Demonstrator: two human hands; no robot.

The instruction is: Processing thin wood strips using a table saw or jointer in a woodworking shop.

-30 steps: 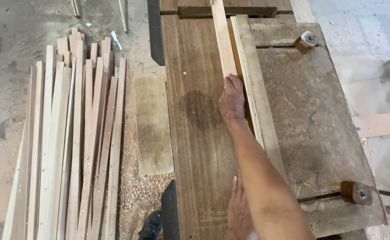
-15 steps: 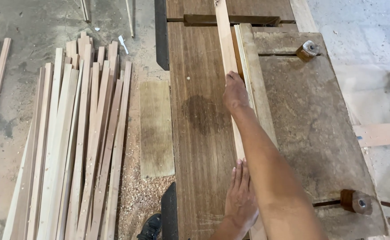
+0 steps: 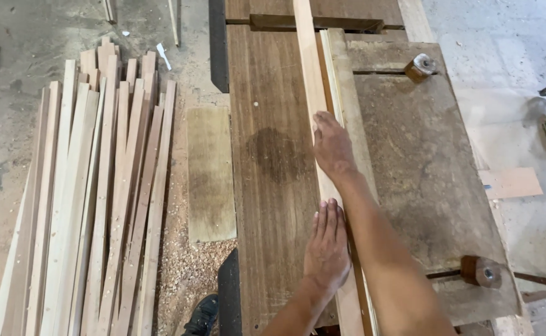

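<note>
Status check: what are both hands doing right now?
Right hand flat on slat, pressing it against fence. Left hand flat on slat, nearer end. Nothing on the slat ahead of the hands.

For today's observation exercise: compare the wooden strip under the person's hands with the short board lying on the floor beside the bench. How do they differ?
The strip is long and narrow; the short board is wider and much shorter. The strip lies on the workbench against a wooden fence, pressed by the left hand and right hand; the short board lies untouched on the floor amid sawdust. The strip is pale, the short board duller. Both are flat wood, lying lengthwise alongside the workbench.
</note>
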